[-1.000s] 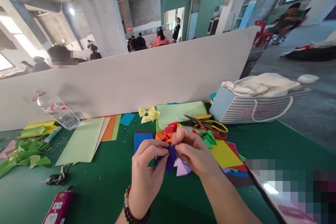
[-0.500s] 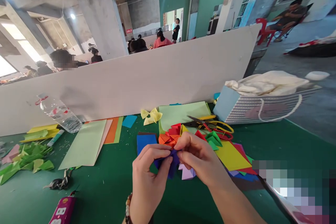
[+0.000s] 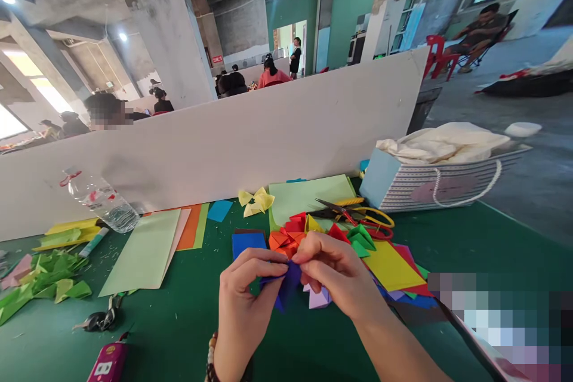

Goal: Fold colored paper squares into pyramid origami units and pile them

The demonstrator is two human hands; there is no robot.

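Working left to right: green paper scraps [image 3: 49, 280] lie on the green table [image 3: 179, 334]. Your left hand [image 3: 244, 304] and right hand [image 3: 333, 271] pinch the dark blue paper [image 3: 289, 283], which now tips lower, just above the table. Orange folded paper [image 3: 284, 243] and scissors [image 3: 344, 213] lie beyond. A white partition [image 3: 224, 149] separates you from a person in pink [image 3: 271, 79].

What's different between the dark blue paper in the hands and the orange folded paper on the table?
The dark blue folded paper is a deep, dark colour, while the orange folded paper is bright. The dark blue paper is pinched in the air by the left hand and right hand, while the orange paper lies still, untouched by fingers. The orange paper sits beside red folded pieces, but the dark blue paper is apart from them. Both are folded paper with pointed corners.
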